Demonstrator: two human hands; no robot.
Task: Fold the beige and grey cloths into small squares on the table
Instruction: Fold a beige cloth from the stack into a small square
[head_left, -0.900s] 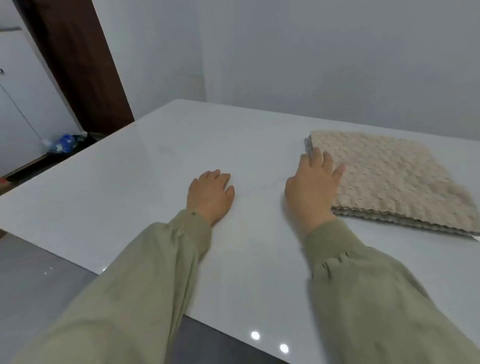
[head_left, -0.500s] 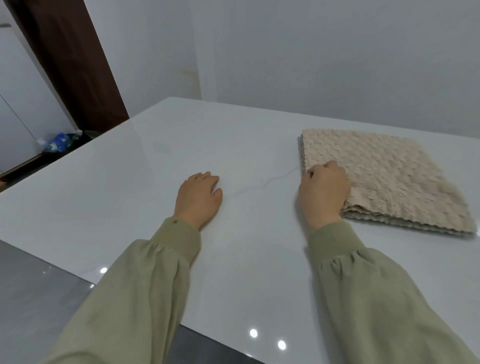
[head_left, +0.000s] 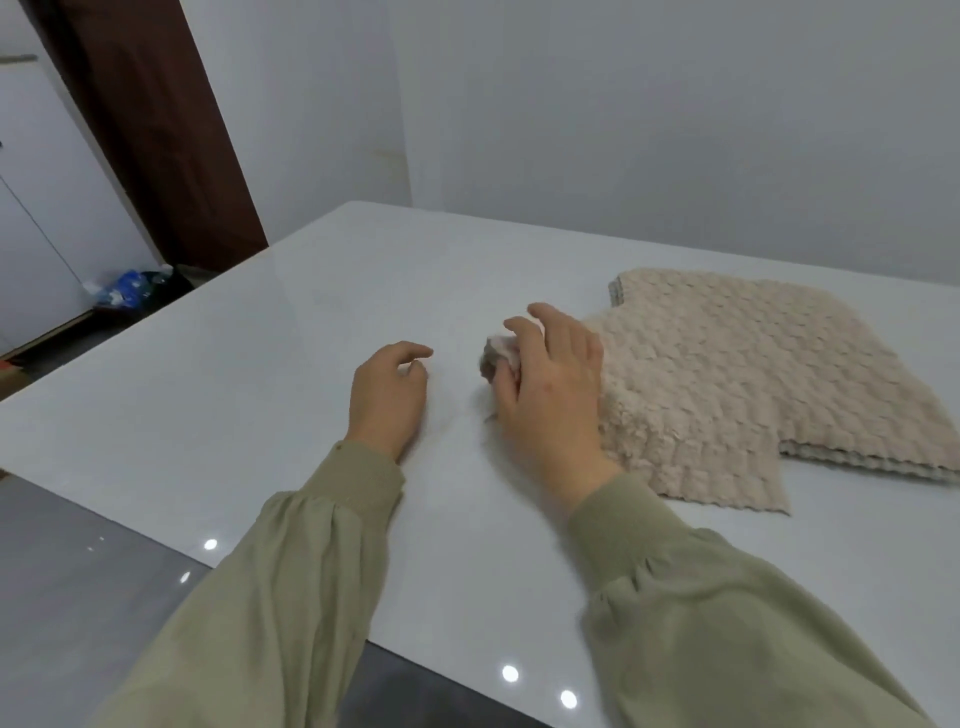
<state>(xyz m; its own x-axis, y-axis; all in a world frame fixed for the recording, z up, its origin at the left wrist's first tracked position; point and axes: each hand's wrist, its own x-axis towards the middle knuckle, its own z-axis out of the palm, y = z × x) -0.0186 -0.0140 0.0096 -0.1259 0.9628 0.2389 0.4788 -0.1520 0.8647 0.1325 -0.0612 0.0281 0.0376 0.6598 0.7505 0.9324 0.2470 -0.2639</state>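
Two hands on the table, one cloth corner pinched

Two bare hands sit near the middle of the white table (head_left: 249, 395). The right hand (head_left: 550, 395) pinches a corner of the beige cloth (head_left: 727, 374) between thumb and curled fingers, holding it just off the surface. A grey layer (head_left: 490, 364) shows at that corner, though I cannot tell whether it is a separate cloth. The rest of the beige cloth lies flat in folded layers toward the table's right edge, with one flap spread toward the near edge. The left hand (head_left: 387, 397) rests on the table just beside the right, fingers loosely curled, holding nothing. Olive sleeves (head_left: 311, 571) cover both arms
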